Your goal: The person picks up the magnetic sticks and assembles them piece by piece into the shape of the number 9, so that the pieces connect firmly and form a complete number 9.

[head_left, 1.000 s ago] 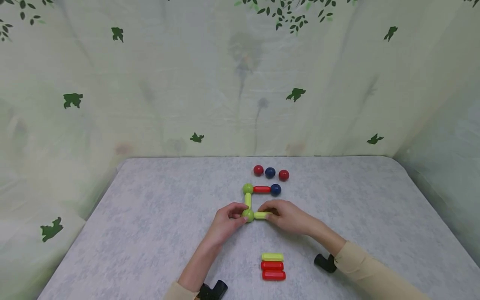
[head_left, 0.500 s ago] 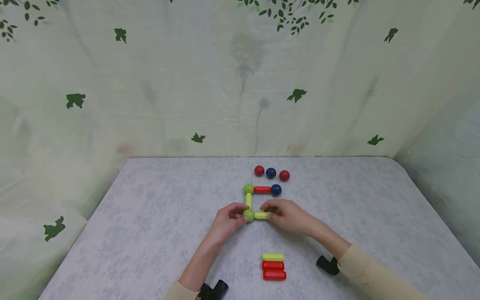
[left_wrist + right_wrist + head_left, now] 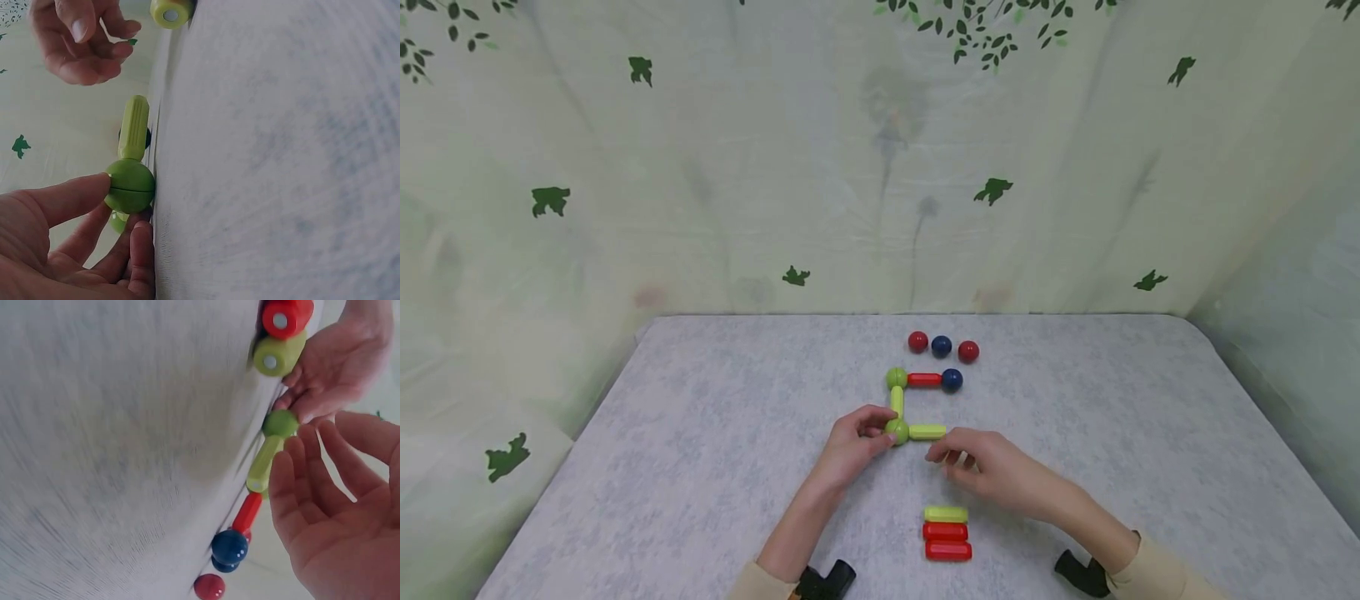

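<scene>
In the head view, my left hand (image 3: 850,446) pinches a green ball (image 3: 898,431), the near corner of a shape of magnetic building balls and rods. From that ball, a yellow-green rod (image 3: 928,432) points right and another yellow-green rod (image 3: 897,402) runs back to a second green ball (image 3: 897,378). A red rod (image 3: 924,380) links this one to a blue ball (image 3: 952,380). My right hand (image 3: 1000,469) holds nothing, its fingers loosely bent just in front of the right-pointing rod. In the left wrist view, thumb and fingers grip the green ball (image 3: 129,186).
Closer to me lie a loose yellow-green rod (image 3: 946,514) and two red rods (image 3: 948,550), side by side. Behind the shape sit a red ball (image 3: 917,342), a blue ball (image 3: 942,347) and another red ball (image 3: 968,351). A patterned curtain (image 3: 737,167) stands behind the grey table (image 3: 700,433).
My right hand has let go of the right-pointing yellow-green rod and moved toward me and slightly right. The rod stays attached to the green ball. My left hand keeps its place.
</scene>
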The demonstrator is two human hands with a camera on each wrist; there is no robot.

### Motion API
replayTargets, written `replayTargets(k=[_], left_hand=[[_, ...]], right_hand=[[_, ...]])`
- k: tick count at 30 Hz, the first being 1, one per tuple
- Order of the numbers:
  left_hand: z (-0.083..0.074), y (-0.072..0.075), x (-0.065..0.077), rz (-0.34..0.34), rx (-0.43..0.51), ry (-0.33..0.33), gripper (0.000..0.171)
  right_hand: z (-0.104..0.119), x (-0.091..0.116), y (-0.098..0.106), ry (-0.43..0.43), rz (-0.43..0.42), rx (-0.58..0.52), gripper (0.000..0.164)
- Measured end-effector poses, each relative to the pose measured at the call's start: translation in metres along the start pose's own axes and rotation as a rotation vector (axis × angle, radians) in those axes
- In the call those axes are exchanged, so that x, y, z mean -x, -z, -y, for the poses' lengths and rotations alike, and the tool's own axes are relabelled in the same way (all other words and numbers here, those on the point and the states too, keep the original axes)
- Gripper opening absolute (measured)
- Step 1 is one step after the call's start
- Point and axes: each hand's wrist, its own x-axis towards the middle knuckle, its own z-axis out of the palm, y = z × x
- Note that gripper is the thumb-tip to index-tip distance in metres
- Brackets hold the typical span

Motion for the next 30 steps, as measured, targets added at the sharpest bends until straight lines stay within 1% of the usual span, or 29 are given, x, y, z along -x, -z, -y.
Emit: replayTargets(k=[3, 5, 8, 16, 20, 24, 30], left_hand=[[0.006, -0.001, -0.003, -0.004, -0.003, -0.002, 0.03], [0.009, 0.0, -0.005, -0.007, -0.006, -0.001, 0.03], [0.01, 0.0, -0.006, -0.009, -0.012, 0.004, 0.03], [0.007, -0.001, -0.004, -0.012, -0.015, 0.006, 0.03], [0.004, -0.001, -0.001, -0.015, -0.018, -0.004, 0.029], [0.004, -0.001, -0.001, -0.016, -0.017, -0.013, 0.029], [0.005, 0.0, -0.002, -0.011, -0.02, 0.0, 0.029]], right_hand=[[0.0, 0.006, -0.004, -0.029, 0.079, -0.044, 0.019], [0.0, 0.009, -0.007, -0.062, 0.12, -0.067, 0.019], [-0.003, 0.012, -0.01, -0.091, 0.149, -0.082, 0.02], [-0.008, 0.01, -0.017, -0.097, 0.166, -0.059, 0.022], [-0.009, 0.008, -0.019, -0.08, 0.158, -0.032, 0.021], [-0.009, 0.006, -0.02, -0.091, 0.157, -0.011, 0.022], [-0.006, 0.006, -0.018, -0.115, 0.128, 0.042, 0.027]])
